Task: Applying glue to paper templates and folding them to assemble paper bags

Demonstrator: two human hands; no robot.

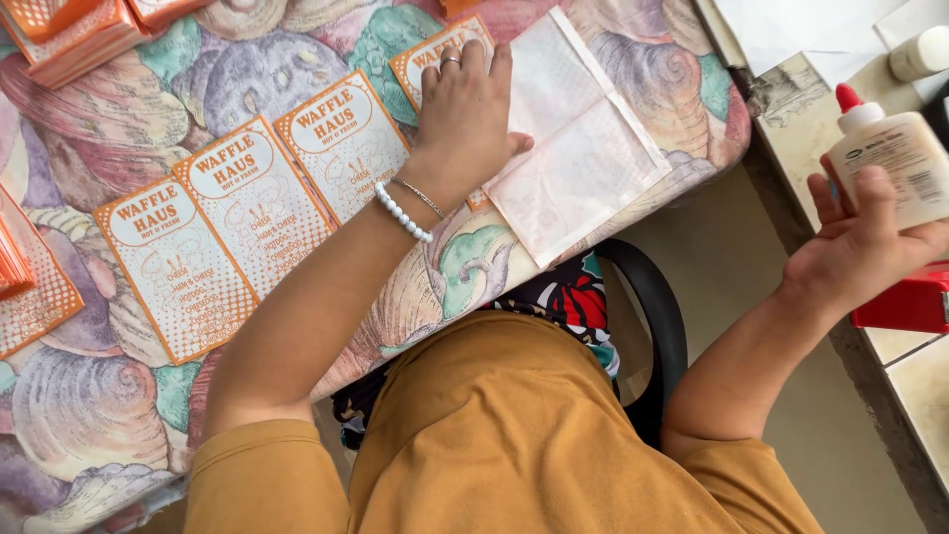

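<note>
Your right hand (860, 242) grips a white glue bottle (895, 163) with a red pointed cap, fingers wrapped around its labelled body. The bottle is held well to the right of the white paper bag (578, 148), above a tiled counter (801, 119). Your left hand (465, 114) lies flat, fingers extended, on the bag's left edge. The bag is pale, creased and unfolded. Left of it, a row of orange printed bags (257, 218) rests on the shell-patterned cloth (287, 69).
</note>
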